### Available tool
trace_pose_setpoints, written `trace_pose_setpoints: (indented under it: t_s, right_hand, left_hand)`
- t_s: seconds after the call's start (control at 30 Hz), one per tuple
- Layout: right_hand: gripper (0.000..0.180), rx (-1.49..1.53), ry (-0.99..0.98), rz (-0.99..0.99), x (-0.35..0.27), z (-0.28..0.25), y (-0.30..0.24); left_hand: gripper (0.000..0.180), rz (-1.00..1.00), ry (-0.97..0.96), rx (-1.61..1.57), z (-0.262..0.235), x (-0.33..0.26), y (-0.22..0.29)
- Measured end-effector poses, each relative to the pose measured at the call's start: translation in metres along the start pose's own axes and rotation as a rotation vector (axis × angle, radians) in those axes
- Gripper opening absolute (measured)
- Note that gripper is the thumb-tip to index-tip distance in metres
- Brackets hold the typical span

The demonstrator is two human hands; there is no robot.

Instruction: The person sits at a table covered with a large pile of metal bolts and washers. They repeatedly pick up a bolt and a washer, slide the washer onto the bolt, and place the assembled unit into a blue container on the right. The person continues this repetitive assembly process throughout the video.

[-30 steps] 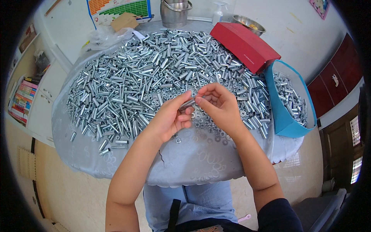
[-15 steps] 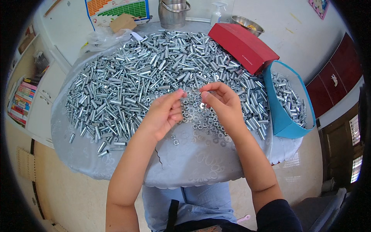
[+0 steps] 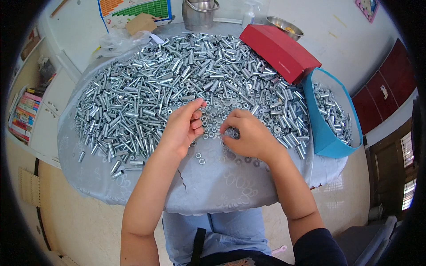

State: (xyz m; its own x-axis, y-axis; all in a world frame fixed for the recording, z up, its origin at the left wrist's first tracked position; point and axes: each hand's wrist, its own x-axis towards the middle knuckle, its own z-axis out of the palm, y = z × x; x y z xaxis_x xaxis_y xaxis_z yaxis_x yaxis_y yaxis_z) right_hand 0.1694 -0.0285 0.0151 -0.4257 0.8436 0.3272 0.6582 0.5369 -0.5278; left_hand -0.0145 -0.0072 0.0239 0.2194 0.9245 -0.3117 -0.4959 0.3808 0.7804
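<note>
Your left hand (image 3: 182, 128) rests at the near edge of the heap of metal sleeves (image 3: 177, 75), fingers curled loosely together; whether they pinch a part cannot be told. Your right hand (image 3: 248, 137) lies just beside it, fingertips pressed down among the loose nuts and washers (image 3: 217, 117) scattered flat on the grey tablecloth (image 3: 213, 186). These small parts sit between both hands, nearer the right fingertips. The sleeves lie with long axes pointing every way, beyond the hands. A blue bin (image 3: 326, 133) stands to the right.

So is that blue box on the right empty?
No, the blue box holds a heap of shiny metal sleeves.
</note>
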Motion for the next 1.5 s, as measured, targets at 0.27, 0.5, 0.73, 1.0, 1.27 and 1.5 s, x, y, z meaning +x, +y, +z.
trace_pose_setpoints:
  t_s: [0.27,0.5,0.73,1.0,1.27,1.5]
  right_hand:
    - [0.015,-0.016,-0.154,0.011,0.000,-0.004,-0.001]
    - [0.014,-0.009,-0.095,-0.042,-0.001,0.000,-0.002]
    - [0.018,0.041,-0.182,-0.026,-0.001,-0.004,-0.006]
    - [0.014,0.013,-0.141,-0.057,0.000,0.000,-0.008]
    - [0.013,-0.018,-0.070,-0.107,0.001,0.009,-0.004]
    - [0.011,0.004,-0.018,-0.085,0.005,0.010,-0.004]
  left_hand:
    - [0.020,-0.023,0.001,-0.003,0.001,0.000,-0.001]
    - [0.019,-0.034,0.001,0.017,0.002,-0.001,-0.002]
    - [0.022,-0.007,-0.043,0.017,0.000,-0.002,-0.002]
    - [0.020,-0.031,-0.027,0.011,0.000,-0.003,-0.002]
    - [0.020,-0.034,-0.031,0.028,0.002,-0.003,-0.002]
    - [0.021,-0.048,-0.040,0.053,0.003,-0.004,-0.002]
